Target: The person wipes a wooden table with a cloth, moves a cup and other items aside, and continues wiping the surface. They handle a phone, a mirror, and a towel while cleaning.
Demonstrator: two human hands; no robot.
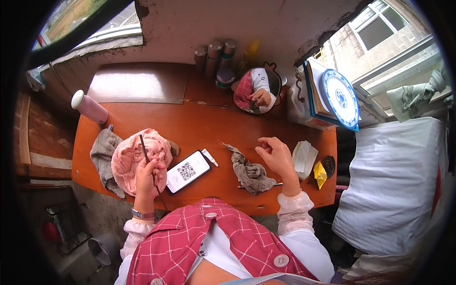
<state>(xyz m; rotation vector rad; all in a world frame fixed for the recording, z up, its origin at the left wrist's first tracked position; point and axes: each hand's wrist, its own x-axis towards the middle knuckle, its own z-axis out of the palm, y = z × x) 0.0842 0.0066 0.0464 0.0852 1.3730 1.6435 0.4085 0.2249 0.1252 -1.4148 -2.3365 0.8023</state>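
Observation:
My left hand [149, 175] grips a thin dark stick [144, 146], which points away from me over a crumpled pink terry cloth item [128, 160]. A wristwatch [143, 213] is on that wrist. Part of a brown comb [174, 148] shows behind the pink cloth. To the right lie a smartphone [188, 171] with a printed-style code on its screen and a small white tube [210, 157]. My right hand [276, 154] hovers with bent fingers, thumb apart, and nothing visible in it. Beside it lies a twisted grey-brown cloth [251, 172], with a thin stick partly hidden beneath.
A pink bottle [89, 108] and grey cloth [105, 153] are at left. A mirror [262, 91], cans [214, 50] and jar [225, 77] stand behind. Tissues [304, 158], a yellow wrapper [320, 174], a dark coil [330, 165] and a blue-rimmed plate [341, 98] are at right.

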